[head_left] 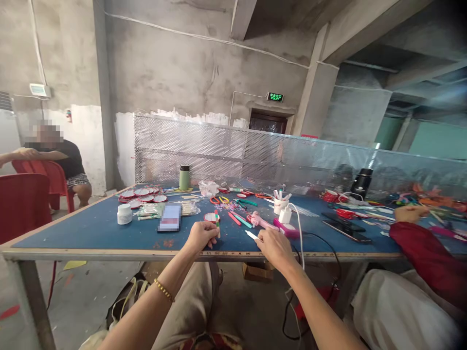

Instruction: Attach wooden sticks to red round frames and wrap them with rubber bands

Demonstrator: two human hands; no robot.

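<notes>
Blue is seen across the worktop [83, 234], and near its front edge a thin striped stick [218, 221] is held by the left hand [200, 236]. It is pinched between the thumb and fingers and stood nearly upright. A white pen-like tool [251, 235] is gripped in the right hand [274, 245], with the fingers curled round it and its tip pointed left, toward the stick. How hard each is squeezed cannot be told. For good work, the stick should be held steady, the wrists should be rested low, and the tool should be moved slowly, a little at a time. Between the hands, some bare blue is left for small moves. Behind them, room is taken up by a red-rimmed disc [210, 217] and red and teal pens [234, 218]. On the right, the white cable [301, 228] could be snagged. More bare room is found to the left, in front of the phone [170, 218].
</notes>
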